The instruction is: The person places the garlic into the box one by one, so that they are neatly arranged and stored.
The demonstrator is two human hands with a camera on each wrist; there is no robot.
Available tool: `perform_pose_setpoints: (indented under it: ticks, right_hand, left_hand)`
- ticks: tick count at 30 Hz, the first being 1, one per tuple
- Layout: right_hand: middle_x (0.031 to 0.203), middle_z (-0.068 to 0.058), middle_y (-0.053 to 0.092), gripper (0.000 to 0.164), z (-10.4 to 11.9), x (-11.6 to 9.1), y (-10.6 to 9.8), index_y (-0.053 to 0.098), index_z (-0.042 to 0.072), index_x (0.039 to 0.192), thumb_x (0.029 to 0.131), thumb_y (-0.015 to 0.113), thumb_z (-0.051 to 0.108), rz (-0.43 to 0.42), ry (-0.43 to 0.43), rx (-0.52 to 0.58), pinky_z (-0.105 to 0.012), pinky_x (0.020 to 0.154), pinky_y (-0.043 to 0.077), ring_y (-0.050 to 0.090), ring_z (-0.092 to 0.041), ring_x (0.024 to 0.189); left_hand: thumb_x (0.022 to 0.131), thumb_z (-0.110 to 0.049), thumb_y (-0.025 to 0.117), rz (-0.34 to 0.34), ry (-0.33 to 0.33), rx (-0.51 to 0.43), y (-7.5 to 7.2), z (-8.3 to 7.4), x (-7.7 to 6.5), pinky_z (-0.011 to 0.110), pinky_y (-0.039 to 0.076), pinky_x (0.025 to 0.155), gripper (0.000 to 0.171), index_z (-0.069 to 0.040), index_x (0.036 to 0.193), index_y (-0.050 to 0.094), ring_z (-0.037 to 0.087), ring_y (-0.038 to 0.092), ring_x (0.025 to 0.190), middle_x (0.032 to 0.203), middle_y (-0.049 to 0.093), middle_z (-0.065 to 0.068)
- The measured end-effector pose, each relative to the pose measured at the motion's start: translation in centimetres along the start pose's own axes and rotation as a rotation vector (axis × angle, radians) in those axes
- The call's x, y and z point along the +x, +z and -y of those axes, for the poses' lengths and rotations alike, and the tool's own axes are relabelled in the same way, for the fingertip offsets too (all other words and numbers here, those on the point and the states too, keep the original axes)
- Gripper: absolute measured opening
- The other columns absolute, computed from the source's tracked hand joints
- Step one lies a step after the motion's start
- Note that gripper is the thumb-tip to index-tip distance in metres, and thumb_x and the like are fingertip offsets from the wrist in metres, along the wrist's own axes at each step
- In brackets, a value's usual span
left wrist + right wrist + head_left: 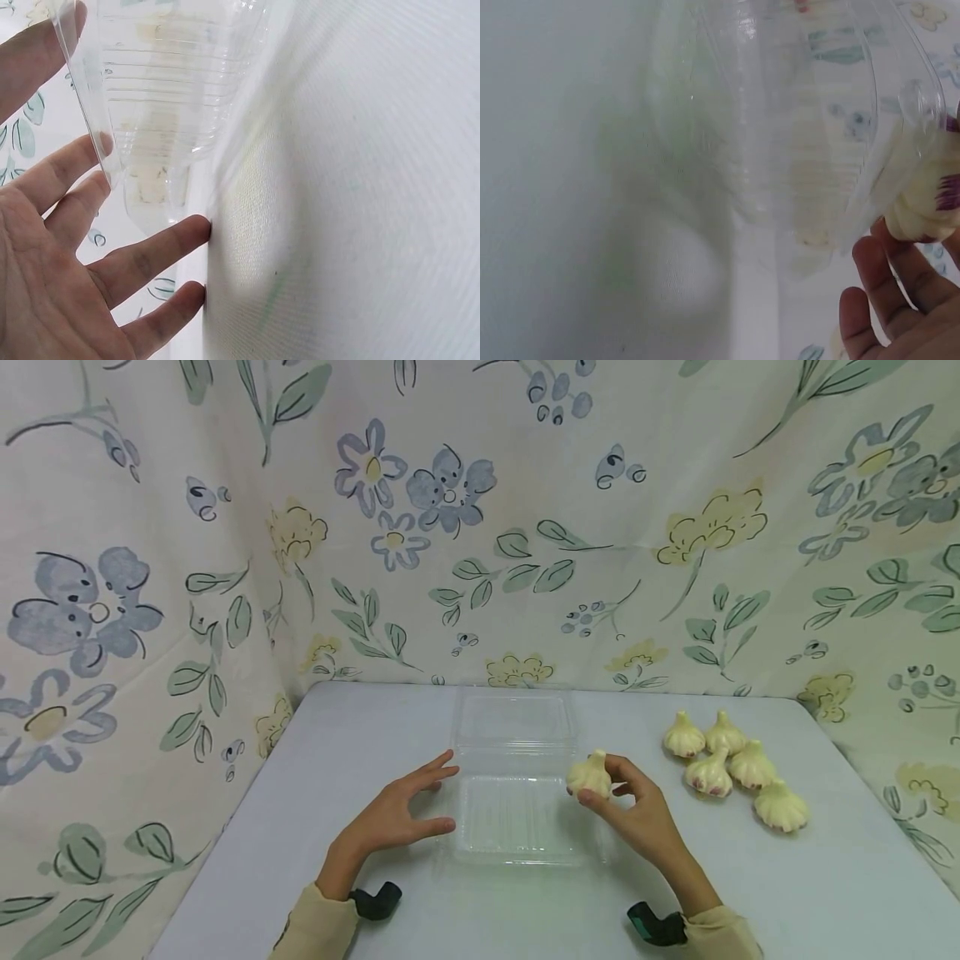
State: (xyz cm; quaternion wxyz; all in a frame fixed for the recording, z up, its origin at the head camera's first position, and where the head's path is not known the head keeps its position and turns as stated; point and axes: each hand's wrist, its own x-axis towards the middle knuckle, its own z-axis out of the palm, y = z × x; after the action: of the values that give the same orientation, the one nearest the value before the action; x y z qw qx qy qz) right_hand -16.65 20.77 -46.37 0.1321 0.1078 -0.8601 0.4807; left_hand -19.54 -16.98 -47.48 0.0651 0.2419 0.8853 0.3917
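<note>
A clear plastic clamshell box [517, 818] lies on the white table with its lid [514, 718] folded back, away from the person. My right hand [637, 814] pinches a garlic bulb [589, 776] between thumb and fingers, at the box's right rim. In the right wrist view the purple-streaked garlic bulb [930, 195] is at the right edge, partly cut off. My left hand [397, 806] is beside the box's left edge, fingers spread and fairly straight. The left wrist view has its fingertips [105, 142] at the rim of the clear box [165, 82], two others at the table surface.
Several garlic bulbs [708, 774] sit in a loose cluster on the right side of the white table [360, 718]. A flower-printed cloth [480, 610] hangs behind the table and along its sides. Each wrist wears a black camera mount [377, 900].
</note>
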Motion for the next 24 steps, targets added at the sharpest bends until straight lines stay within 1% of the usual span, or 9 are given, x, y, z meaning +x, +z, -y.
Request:
perform_pose_setpoints:
  ticks: [7,11,16,18,20,24]
  right_hand:
    - [0.109,0.000,0.069,0.049,0.4,0.4,1.1,0.064,0.013,0.130,0.086,0.083,0.022,-0.003,-0.019,-0.020,-0.035,0.088,0.046,0.055,-0.002,0.100]
    - [0.112,-0.001,0.068,0.053,0.8,0.4,1.7,0.063,0.013,0.131,0.085,0.084,0.025,0.018,-0.003,-0.022,-0.042,0.090,0.045,0.055,-0.005,0.103]
    - [0.114,-0.002,0.068,0.057,1.1,0.5,2.4,0.063,0.012,0.132,0.083,0.086,0.028,0.043,-0.002,-0.026,-0.054,0.095,0.044,0.056,-0.015,0.107]
    - [0.114,-0.003,0.068,0.058,1.2,0.6,2.6,0.063,0.012,0.132,0.082,0.087,0.028,0.047,-0.007,-0.028,-0.054,0.097,0.041,0.057,-0.018,0.108]
    - [0.114,-0.003,0.068,0.058,1.2,0.7,2.7,0.063,0.012,0.131,0.081,0.087,0.028,0.048,-0.015,-0.030,-0.052,0.099,0.037,0.057,-0.020,0.108]
    - [0.112,-0.001,0.069,0.058,1.2,0.9,3.1,0.065,0.013,0.129,0.079,0.089,0.028,0.049,-0.048,-0.037,-0.047,0.098,0.031,0.058,-0.019,0.106]
  left_hand:
    - [0.086,-0.045,0.080,-0.001,-0.002,-0.003,0.0,-0.1,-0.1,0.067,0.036,0.114,0.076,-0.026,0.153,0.049,0.026,0.059,0.133,0.167,0.027,-0.018]
    - [0.087,-0.044,0.079,0.003,0.002,-0.007,0.0,0.0,-0.1,0.067,0.036,0.114,0.075,-0.026,0.153,0.048,0.026,0.059,0.134,0.167,0.026,-0.019]
    - [0.087,-0.045,0.079,0.008,0.001,0.000,0.1,0.1,0.0,0.067,0.036,0.113,0.076,-0.026,0.153,0.048,0.026,0.059,0.134,0.167,0.025,-0.020]
    - [0.087,-0.046,0.079,0.007,-0.003,0.004,0.1,0.1,0.0,0.067,0.036,0.113,0.076,-0.026,0.153,0.048,0.026,0.059,0.134,0.167,0.025,-0.020]
    - [0.087,-0.046,0.079,0.006,-0.005,0.009,0.1,0.0,0.0,0.068,0.036,0.113,0.076,-0.026,0.153,0.048,0.026,0.059,0.134,0.167,0.025,-0.020]
    - [0.087,-0.045,0.079,0.008,-0.008,0.003,0.0,0.0,0.0,0.067,0.035,0.114,0.075,-0.027,0.153,0.049,0.026,0.059,0.134,0.167,0.025,-0.021]
